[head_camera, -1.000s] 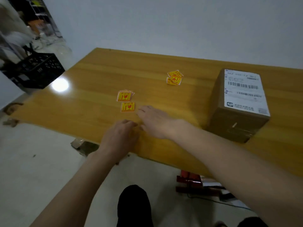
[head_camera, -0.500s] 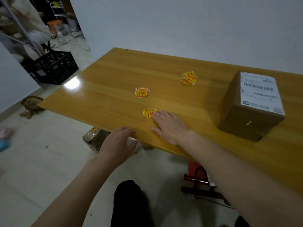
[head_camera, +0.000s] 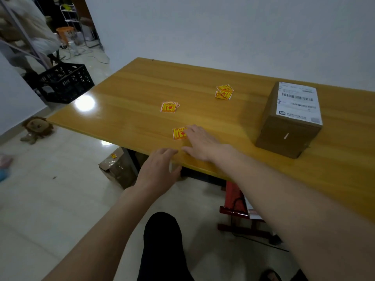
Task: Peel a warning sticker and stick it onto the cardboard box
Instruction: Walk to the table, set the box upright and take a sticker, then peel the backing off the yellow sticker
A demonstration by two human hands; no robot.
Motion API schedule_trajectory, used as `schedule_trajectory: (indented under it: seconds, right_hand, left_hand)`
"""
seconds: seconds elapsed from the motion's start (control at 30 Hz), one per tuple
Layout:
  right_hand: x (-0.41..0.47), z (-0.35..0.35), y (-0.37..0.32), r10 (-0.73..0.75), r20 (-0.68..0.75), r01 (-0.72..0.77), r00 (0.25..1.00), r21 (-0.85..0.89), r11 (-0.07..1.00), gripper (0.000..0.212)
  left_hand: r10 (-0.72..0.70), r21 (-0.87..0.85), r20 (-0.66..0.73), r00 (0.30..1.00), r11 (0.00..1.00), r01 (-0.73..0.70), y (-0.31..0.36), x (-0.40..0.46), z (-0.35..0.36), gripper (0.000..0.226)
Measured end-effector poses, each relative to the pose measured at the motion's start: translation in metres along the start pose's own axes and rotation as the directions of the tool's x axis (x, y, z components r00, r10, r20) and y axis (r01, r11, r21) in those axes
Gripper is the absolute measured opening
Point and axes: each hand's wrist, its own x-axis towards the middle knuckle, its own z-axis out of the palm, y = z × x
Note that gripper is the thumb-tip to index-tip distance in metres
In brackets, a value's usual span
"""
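Observation:
A single yellow-and-red warning sticker [head_camera: 179, 133] lies flat near the front edge of the wooden table [head_camera: 138, 88]. My right hand [head_camera: 203, 144] rests palm down on the table, fingers spread, with its fingertips on the sticker's right edge. My left hand [head_camera: 157, 173] hovers open at the table's front edge, holding nothing. The cardboard box [head_camera: 290, 120] with a white shipping label on top stands on the table to the right, well apart from both hands.
A small stack of the same stickers [head_camera: 169, 107] lies mid-table, and another loose pile [head_camera: 224, 92] sits farther back. A black crate [head_camera: 65, 83] and a plush toy [head_camera: 36, 127] are on the floor at left. A box [head_camera: 118, 169] and red frame [head_camera: 235, 201] sit under the table.
The single sticker has slid toward the table's front edge under my right fingertips. My left hand has drawn back from the tabletop to just off its edge.

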Motion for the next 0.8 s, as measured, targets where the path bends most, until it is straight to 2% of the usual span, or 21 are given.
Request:
schedule_trajectory:
  seconds: [0.1,0.17,0.23,0.33,0.47,0.6,0.7,0.77,0.8]
  right_hand:
    - [0.021,0.008,-0.006,0.070,0.109,-0.081,0.992,0.099,0.992,0.087]
    - [0.025,0.012,-0.002,0.104,0.132,-0.116,0.986,0.090,0.989,0.097]
    - [0.020,0.015,0.003,0.094,0.109,-0.096,0.990,0.014,0.995,0.101]
    - [0.003,0.021,0.006,0.005,0.065,-0.002,0.998,-0.037,0.999,0.099]
    - [-0.032,0.029,0.008,-0.124,-0.010,0.123,0.992,-0.087,0.989,0.080]
    - [-0.059,0.039,0.007,-0.159,-0.189,0.166,0.969,0.021,0.986,0.046]
    - [-0.071,0.034,0.005,-0.026,-0.248,0.086,0.968,0.233,0.969,0.031]
    - [-0.079,0.026,0.008,0.099,-0.239,0.021,0.966,0.454,0.891,0.018]
    - [-0.083,0.021,0.011,0.165,-0.241,-0.008,0.956,0.543,0.840,0.023]
  left_hand:
    - [-0.021,-0.011,-0.001,1.000,1.000,0.021,-0.005,-0.009,-0.004,0.047]
    - [-0.012,0.002,-0.002,1.000,1.000,0.012,-0.006,-0.012,-0.004,0.047]
    - [-0.012,0.005,-0.002,1.000,1.000,0.012,-0.008,-0.012,-0.004,0.047]
    - [-0.027,0.009,-0.002,1.000,1.000,0.027,-0.010,-0.010,0.000,0.049]
    - [-0.054,-0.005,0.024,0.998,0.999,0.054,-0.009,-0.007,0.004,0.051]
    - [-0.072,-0.032,0.041,0.997,0.997,0.073,0.001,-0.004,0.011,0.056]
    - [-0.062,-0.051,0.068,0.996,0.997,0.065,0.012,-0.002,0.014,0.063]
    - [-0.057,-0.135,0.060,0.997,0.989,0.065,0.022,0.000,0.014,0.064]
    - [-0.056,-0.211,0.044,0.997,0.975,0.064,0.029,0.001,0.015,0.062]
